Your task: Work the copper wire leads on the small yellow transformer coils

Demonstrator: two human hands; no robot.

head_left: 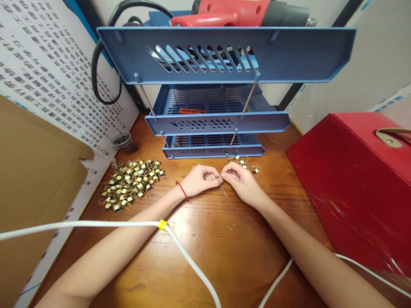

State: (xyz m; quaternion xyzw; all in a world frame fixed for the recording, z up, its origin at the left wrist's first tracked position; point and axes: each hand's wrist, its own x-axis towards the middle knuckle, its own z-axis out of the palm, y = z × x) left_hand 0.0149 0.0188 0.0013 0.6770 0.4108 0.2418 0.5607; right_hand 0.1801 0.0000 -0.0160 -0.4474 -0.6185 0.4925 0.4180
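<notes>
My left hand (203, 178), with a red cord round its wrist, is closed in a pinch on a small part with thin wire leads (223, 191) hanging below the fingertips. Most of that part is hidden by the fingers. Close beside it, my right hand (239, 182) is also pinched, its fingertips at the same part; what exactly it grips is too small to make out. Just behind the right hand lies a small group of yellow-and-black wired components (244, 166). To the left is a large heap of similar components (131, 184) with thin copper-coloured leads.
A blue three-tier tray rack (212, 152) stands behind the hands, a red heat gun (224, 16) on top. At left is a clear cup of dark bits (123, 142); at right, a red box (321, 171). A white cable (189, 252) crosses the foreground.
</notes>
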